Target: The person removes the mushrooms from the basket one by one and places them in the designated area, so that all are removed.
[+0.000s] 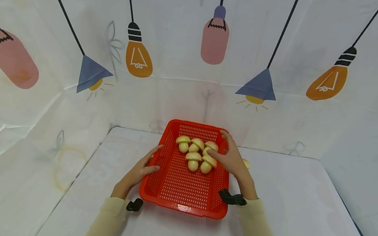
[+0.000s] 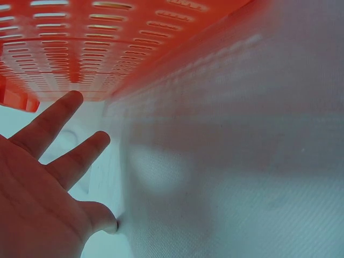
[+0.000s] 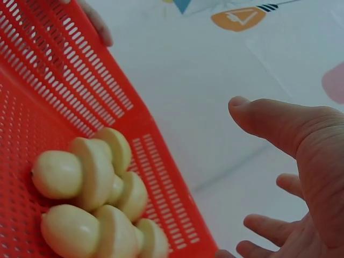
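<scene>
Several pale yellow toy mushrooms lie clustered in the upper part of a red plastic basket. My left hand holds the basket's left rim, thumb over the edge and other fingers along the outside. In the left wrist view, fingers of that hand spread beside the slotted wall. Above the right rim is my right hand, thumb and fingers spread, with nothing in its grasp. The right wrist view has mushrooms against the basket wall and my right hand apart from it.
Another yellow piece shows just outside the basket, partly hidden behind the right hand. The white table meets a cloth backdrop printed with lamps, close behind the basket. Dark straps sit on the wrists.
</scene>
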The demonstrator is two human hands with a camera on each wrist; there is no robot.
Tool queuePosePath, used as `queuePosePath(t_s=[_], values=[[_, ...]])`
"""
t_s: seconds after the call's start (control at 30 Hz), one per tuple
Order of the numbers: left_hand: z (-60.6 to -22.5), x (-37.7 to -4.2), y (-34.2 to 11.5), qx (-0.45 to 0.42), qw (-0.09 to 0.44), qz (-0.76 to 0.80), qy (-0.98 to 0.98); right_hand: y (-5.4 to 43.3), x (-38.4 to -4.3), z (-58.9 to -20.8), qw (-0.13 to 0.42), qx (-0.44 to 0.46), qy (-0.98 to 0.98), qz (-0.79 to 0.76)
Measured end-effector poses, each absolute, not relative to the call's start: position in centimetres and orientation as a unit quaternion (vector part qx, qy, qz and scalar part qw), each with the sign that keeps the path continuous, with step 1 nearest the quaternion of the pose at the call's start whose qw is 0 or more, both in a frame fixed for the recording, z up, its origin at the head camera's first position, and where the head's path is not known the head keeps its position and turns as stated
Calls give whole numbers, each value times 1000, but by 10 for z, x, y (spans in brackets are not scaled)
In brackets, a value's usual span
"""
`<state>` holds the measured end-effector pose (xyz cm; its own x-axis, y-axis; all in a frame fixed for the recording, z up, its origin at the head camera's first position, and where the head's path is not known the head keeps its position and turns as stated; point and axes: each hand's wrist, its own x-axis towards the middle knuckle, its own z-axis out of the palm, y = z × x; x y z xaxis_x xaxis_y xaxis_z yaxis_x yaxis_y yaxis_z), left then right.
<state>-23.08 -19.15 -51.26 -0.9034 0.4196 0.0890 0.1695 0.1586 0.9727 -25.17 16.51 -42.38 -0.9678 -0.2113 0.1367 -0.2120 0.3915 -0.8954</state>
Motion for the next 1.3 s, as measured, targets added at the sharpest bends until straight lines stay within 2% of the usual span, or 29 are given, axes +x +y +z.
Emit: queuePosePath(t_s=[0.9, 1.3], values=[[-515, -231, -192, 198, 103, 618, 754, 127, -258, -446, -52, 131, -856, 497], [-519, -233, -194, 190, 104, 616, 757, 122, -259, -451, -58, 150, -863, 479]])
